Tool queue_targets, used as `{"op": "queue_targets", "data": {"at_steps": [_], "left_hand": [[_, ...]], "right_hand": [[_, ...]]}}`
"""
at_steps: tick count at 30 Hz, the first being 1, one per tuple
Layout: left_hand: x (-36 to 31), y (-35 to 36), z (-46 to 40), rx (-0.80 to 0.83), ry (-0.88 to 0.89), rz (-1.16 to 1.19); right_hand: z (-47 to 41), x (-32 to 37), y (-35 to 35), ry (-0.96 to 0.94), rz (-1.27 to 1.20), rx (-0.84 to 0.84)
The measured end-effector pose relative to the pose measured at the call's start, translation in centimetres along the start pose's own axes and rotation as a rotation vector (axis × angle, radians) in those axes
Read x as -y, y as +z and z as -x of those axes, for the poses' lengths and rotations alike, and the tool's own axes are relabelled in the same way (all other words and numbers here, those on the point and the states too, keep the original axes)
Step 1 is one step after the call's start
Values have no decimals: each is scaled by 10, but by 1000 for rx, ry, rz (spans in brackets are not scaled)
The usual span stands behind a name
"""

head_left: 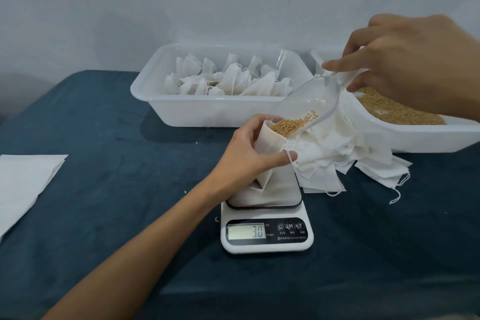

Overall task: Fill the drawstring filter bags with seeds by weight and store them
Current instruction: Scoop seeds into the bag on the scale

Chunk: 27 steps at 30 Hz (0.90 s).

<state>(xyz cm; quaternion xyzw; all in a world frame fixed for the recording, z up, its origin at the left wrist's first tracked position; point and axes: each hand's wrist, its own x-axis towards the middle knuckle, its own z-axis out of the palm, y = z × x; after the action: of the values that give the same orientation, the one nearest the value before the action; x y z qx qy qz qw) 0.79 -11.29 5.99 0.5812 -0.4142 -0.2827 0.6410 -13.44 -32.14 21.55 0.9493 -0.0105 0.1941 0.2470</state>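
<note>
- A white sheet of paper (24,184) lies flat at the left edge of the table, on the dark blue cloth (117,163) that covers it.
- A white tub (207,109) stands at the back, left of centre, holding a heap of filled filter bags (228,80).
- The left hand (249,153) reaches in from the lower left, its fingers and thumb curled around an open filter bag (267,153) that stands on the scale, its mouth held wide.
- The kitchen scale (267,226) sits just right of centre; the bag's bottom rests on its platform and the display reads 3.0.
- A clear plastic scoop (309,101) tilts down to the left, its lip at the bag's mouth, with golden seeds (293,122) gathered at the low end.
- A loose pile of empty bags (345,158) with drawstrings lies just right of the scale, against the second tub.
- The right hand (413,65) is raised at the upper right, fingers and thumb pinched on the scoop's handle.
- A second white tub (426,138) at the right edge holds a bed of loose seeds (394,112), partly behind the right hand.
</note>
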Motion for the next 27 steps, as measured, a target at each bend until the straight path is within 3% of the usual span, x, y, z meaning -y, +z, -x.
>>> {"op": "queue_targets", "data": {"at_steps": [27], "left_hand": [[3, 0, -1, 7, 20, -17]], "right_hand": [[-1, 4, -5, 2, 13, -12]]}}
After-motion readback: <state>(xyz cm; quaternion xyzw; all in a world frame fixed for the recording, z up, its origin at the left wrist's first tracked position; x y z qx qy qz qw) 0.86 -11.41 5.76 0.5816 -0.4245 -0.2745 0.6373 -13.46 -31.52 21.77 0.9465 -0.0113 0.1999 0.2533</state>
